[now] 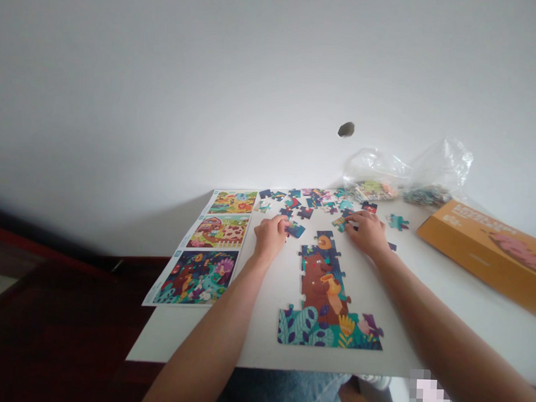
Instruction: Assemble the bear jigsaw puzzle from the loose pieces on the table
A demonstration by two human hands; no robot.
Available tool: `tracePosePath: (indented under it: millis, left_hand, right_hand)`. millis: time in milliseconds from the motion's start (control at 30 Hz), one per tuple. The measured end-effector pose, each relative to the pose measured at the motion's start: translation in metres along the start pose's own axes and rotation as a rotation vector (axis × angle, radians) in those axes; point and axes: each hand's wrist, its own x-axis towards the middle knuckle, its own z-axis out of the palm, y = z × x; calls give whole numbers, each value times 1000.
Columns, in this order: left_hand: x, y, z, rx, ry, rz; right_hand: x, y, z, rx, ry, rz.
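So, on the far left of the white table (422, 329) lies a long picture sheet (205, 248) with three colourful scenes printed one below another. Just beside its right edge is my left hand (270, 236), knuckles up and fingers curled in together. Its fingertips are on a blue puzzle piece (297, 229), but I cannot tell whether I am pinching it or only pressing it to the table.

Below and between my hands sits the joined part of the puzzle (326, 297): a brown bear standing over a strip of leaves and flowers along the near edge. My right hand (367, 231) rests palm down just past the top of it. The fingers are stretched out loosely to the left, and their tips touch a green and yellow piece (340, 224) lying flat.

Behind both hands a scatter of loose pieces (312, 199) runs along the wall. A single teal piece (398, 222) lies right of my right hand. Further right, two clear plastic bags (377, 175) hold more pieces, and an orange box (490, 250) lies flat at the table's right end.
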Motion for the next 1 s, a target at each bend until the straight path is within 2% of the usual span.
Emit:
tracePosePath:
  millis: [167,333,467,567,700,833,900,1000]
  left_hand:
    - [-3,-3,1,108,-37,26]
    - [-3,-10,3,171,-20,25]
    - [-3,-13,4,191,-5,23]
    - [-3,-10,5,158,-2,73]
    - [-5,-3,5,163,-122,224]
    - [-6,-2,5,193,-205,257]
    - [-6,-3,6,202,-211,247]
    - [-5,-3,6,217,-212,238]
  right_hand:
    - [0,-1,-1,5,0,-4]
    - [-1,-2,-1,-4,6,19]
    - [-2,-3,-2,-21,32,39]
    - [-2,-7,-2,-9,18,-9]
    - [-5,-16,-1,-20,-120,-178]
    - [-8,-22,0,-12,-231,-291]
    - [-8,-22,-1,-11,-227,-288]
    - [-6,-22,-4,-44,-159,-190]
